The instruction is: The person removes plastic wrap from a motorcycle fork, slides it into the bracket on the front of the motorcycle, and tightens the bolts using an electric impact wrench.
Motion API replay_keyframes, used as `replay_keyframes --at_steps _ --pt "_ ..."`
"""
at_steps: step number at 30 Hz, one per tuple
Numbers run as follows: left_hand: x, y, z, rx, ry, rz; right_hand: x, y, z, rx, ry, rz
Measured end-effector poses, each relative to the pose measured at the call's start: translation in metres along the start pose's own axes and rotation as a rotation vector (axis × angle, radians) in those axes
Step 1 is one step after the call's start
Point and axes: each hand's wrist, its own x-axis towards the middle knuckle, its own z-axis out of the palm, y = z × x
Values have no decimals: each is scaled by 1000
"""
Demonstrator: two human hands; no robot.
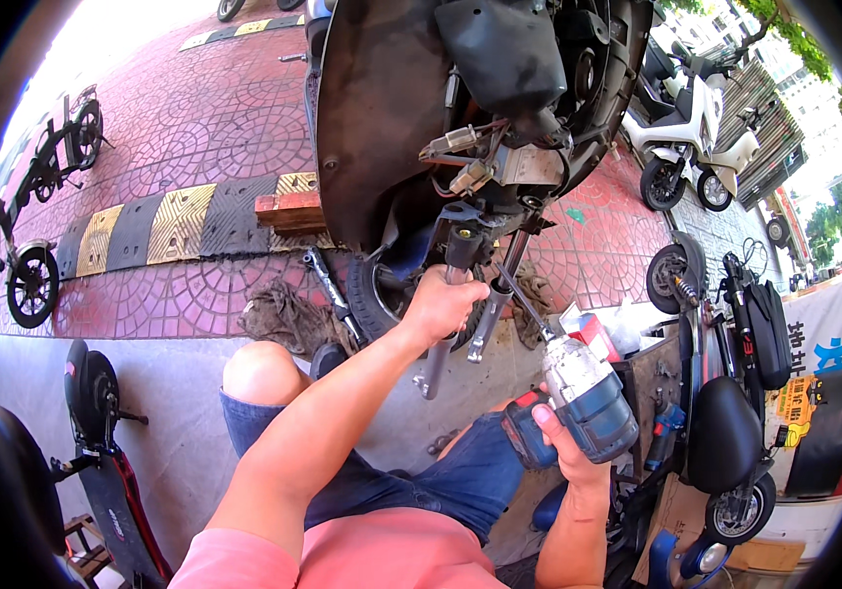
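Observation:
The front end of a dark scooter fills the upper middle, its fork area exposed. My left hand is wrapped around a grey fork leg below the scooter's steering bracket. A second fork leg hangs just right of it. In my right hand is a blue and silver cordless impact wrench. Its long, thin shaft points up and left toward the second leg; whether the tip touches anything I cannot tell. Loose wire connectors hang above the bracket.
A loose shock absorber and a dirty rag lie left of the scooter's wheel. A wooden block rests by the striped kerb ramp. A cluttered box and another cordless tool are at my right.

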Motion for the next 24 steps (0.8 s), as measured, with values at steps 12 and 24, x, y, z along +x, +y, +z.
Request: replay_keyframes --at_steps 12,24 --pt "1 -1 -3 -16 -24 -8 15 -2 5 182 -58 141" --pt "-4 10 1 -9 -12 25 49 -44 -3 -475 -183 -354"
